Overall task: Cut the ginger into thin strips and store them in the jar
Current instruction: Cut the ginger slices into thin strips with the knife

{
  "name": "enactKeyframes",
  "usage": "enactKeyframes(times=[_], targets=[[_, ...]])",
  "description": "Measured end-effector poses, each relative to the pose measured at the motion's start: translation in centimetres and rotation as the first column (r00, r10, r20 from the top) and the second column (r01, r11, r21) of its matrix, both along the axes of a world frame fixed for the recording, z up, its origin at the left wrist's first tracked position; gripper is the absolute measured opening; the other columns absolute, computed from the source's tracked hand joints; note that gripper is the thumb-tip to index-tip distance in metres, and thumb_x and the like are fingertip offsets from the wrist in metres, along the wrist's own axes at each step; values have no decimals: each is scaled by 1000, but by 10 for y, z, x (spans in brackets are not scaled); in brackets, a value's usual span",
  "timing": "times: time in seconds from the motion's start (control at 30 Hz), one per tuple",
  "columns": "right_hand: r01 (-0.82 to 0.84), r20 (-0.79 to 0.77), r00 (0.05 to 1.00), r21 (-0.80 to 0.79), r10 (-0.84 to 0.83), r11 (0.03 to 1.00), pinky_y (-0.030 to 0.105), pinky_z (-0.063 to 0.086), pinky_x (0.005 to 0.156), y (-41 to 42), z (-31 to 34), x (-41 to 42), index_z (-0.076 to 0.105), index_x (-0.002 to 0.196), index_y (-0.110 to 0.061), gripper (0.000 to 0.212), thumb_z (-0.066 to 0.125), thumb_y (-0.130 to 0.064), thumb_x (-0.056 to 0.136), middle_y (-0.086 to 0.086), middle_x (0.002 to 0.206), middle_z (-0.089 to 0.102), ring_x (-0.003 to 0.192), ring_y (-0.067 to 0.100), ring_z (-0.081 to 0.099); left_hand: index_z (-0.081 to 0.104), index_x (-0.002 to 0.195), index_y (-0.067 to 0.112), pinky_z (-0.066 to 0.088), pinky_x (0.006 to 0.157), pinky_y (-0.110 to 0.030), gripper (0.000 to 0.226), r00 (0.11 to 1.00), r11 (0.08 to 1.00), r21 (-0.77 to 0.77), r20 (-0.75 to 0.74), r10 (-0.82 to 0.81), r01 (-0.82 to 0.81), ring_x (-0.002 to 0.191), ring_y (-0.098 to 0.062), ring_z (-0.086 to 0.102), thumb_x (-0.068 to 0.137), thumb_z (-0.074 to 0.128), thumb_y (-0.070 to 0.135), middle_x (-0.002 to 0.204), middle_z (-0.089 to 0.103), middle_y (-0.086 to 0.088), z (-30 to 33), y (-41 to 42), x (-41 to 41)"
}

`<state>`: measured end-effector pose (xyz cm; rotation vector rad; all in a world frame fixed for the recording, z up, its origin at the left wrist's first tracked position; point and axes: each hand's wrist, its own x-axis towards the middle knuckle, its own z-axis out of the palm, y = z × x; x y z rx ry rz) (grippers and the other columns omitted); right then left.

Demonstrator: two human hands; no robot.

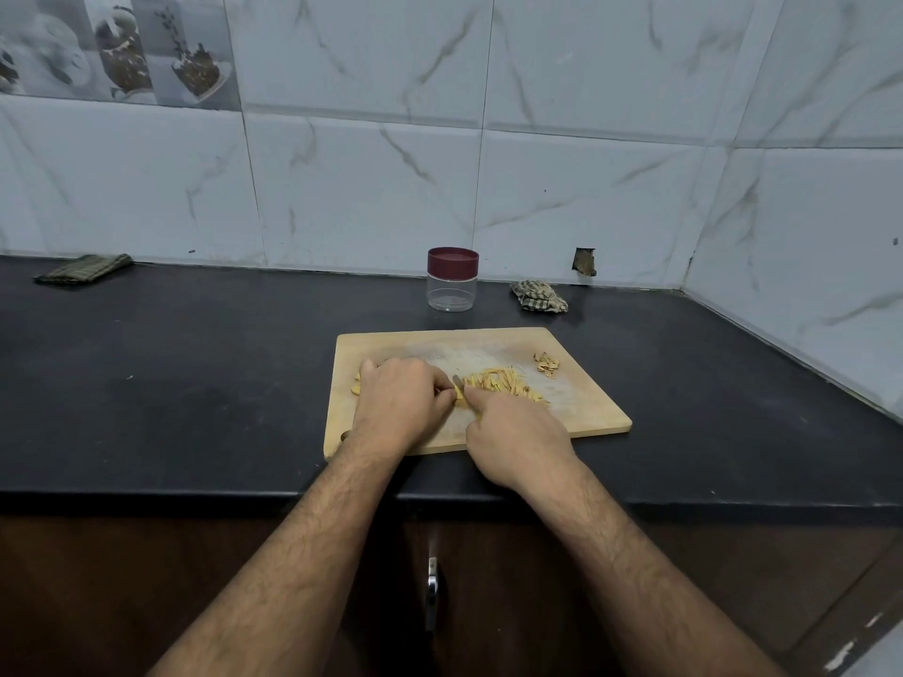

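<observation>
No writing, label, brand, number or sign is showing legibly anywhere in this view.
</observation>
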<state>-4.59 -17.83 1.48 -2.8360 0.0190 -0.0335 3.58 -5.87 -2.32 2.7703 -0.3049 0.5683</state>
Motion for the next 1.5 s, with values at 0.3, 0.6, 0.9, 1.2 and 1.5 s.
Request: enactKeyframes(times=[0.3,0.6,0.9,1.2,1.5], targets=[[-8,20,1000,-55,10,998,35,43,89,7,-4,-2,32,151,-33,58,41,-15,97,4,134,57,121,25,53,75,95,36,28,101,-42,19,999,998,-68,-46,-5,1,99,-13,60,94,57,43,94,72,13,1,1,3],[-22,-20,1000,-104,20,994,37,44,87,10,0,1,33,150,-33,59,42,-12,96,5,131,58,119,26,54,73,94,37,27,98,-41,19,998,997,-71,-69,10,-15,101,-13,60,94,56,45,95,72,13,0,1,3],[-18,-20,1000,-111,16,994,35,41,73,8,-9,-14,25,154,-29,65,47,-14,95,8,121,60,109,28,57,73,92,36,28,97,-41,19,999,1000,-18,-34,25,-26,99,-15,61,93,54,42,91,71,11,1,-2,-1],[22,-36,999,-99,-26,995,39,47,84,8,-9,-16,16,157,-33,70,45,-14,96,6,127,59,115,27,55,73,94,35,29,100,-41,20,998,999,-32,-55,25,-27,102,-15,60,94,54,42,93,71,11,4,-1,-2],[44,10,999,-37,-44,998,35,43,78,2,-14,-19,19,157,-30,66,41,-13,97,4,123,61,112,26,56,73,95,35,29,100,-40,19,998,999,-41,-59,23,-26,101,-15,60,93,55,42,92,72,10,3,-1,-2]])
